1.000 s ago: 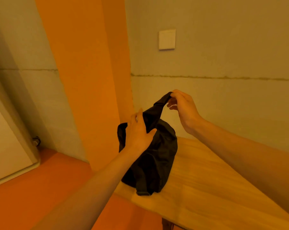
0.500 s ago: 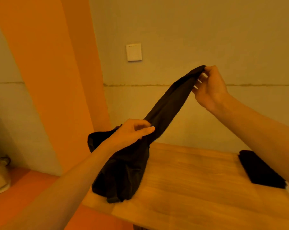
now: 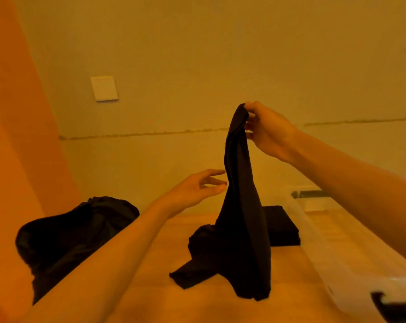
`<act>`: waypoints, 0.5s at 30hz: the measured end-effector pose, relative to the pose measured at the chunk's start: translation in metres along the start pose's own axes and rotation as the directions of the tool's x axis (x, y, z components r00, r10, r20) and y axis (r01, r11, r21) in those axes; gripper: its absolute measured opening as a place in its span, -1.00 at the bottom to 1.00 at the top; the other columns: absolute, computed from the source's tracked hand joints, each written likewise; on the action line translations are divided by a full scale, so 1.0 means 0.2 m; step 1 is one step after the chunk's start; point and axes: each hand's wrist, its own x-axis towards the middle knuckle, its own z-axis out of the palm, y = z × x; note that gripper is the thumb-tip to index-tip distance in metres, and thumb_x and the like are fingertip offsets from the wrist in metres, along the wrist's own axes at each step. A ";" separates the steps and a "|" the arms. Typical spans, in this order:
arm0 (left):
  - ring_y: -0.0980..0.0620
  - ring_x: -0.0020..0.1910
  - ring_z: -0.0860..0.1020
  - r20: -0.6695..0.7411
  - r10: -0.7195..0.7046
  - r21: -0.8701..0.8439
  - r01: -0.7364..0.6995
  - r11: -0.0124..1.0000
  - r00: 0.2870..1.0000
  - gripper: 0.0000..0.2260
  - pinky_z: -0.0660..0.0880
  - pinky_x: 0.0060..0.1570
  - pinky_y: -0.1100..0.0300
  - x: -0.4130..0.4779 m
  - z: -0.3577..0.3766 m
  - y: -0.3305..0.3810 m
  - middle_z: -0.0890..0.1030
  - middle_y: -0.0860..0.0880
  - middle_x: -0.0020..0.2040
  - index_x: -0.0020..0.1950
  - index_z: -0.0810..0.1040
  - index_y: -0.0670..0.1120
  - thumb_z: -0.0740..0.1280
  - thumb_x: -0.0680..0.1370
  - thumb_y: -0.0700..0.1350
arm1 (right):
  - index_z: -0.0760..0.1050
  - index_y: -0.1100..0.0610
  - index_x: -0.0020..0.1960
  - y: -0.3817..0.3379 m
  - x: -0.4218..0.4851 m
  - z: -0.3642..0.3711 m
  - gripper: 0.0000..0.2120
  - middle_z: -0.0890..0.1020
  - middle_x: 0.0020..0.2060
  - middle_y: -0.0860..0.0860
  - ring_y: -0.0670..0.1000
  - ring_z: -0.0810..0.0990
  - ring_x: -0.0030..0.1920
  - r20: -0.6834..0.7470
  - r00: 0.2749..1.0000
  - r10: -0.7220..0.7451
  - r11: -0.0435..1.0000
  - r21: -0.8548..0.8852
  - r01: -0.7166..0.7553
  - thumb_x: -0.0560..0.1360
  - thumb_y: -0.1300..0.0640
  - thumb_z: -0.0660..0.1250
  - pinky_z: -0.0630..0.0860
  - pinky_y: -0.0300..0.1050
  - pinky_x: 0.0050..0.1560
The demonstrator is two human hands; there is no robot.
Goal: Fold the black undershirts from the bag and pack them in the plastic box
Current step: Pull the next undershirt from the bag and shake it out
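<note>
Right hand pinches the top edge of a black undershirt between thumb and curled fingers; we hold it raised, so the cloth hangs in a long, narrow drape. Left hand is open, with fingers straight and relaxed. Its fingertips are just beside the drape, at 9 o'clock of it; we cannot tell whether they touch the cloth.

We work over a wooden table with a smooth, pale grain. It stands against a plain wall that bears a horizontal seam and a square white plate at 10 o'clock of the view. An orange column fills the 9 o'clock edge.

The undershirt is soft and matte. Its lower end rests crumpled on the table, at 6 o'clock of the right hand. The black bag, slumped and wrinkled, sits at 8 o'clock of the left hand. A folded undershirt lies flat behind the drape, just beside the clear plastic box at 3 o'clock.
</note>
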 end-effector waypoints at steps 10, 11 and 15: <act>0.05 0.06 0.66 -0.315 0.079 -0.105 -0.117 0.988 0.946 -0.77 0.64 0.06 0.08 0.13 0.50 0.06 0.63 0.06 0.10 0.18 0.56 -0.01 0.45 0.56 -0.02 | 0.59 0.11 -0.05 0.09 -0.06 -0.20 -0.80 0.63 -0.19 0.02 0.00 0.59 -0.18 0.035 0.999 0.024 0.942 -0.336 -0.011 0.65 0.08 0.24 0.49 -0.12 -0.13; 0.04 0.06 0.66 -0.361 0.090 -0.091 -0.131 0.987 0.928 -0.87 0.64 0.05 0.12 0.13 0.51 0.05 0.64 0.04 0.08 0.11 0.56 -0.03 0.41 0.60 -0.07 | 0.60 0.12 -0.03 0.09 -0.05 -0.20 -0.80 0.63 -0.16 0.03 0.01 0.60 -0.16 0.006 1.000 0.015 0.939 -0.343 -0.012 0.65 0.08 0.24 0.49 -0.11 -0.11; 0.14 -0.04 0.68 -0.445 0.100 -0.113 -0.166 0.980 0.890 -0.88 0.61 0.02 0.23 0.10 0.45 0.05 0.67 -0.02 0.00 0.04 0.52 -0.14 0.22 0.70 -0.15 | 0.58 0.08 -0.05 0.12 -0.06 -0.17 -0.75 0.71 -0.06 0.09 0.06 0.66 -0.03 -0.013 0.999 -0.044 0.896 -0.442 0.033 0.66 0.10 0.16 0.51 0.00 0.07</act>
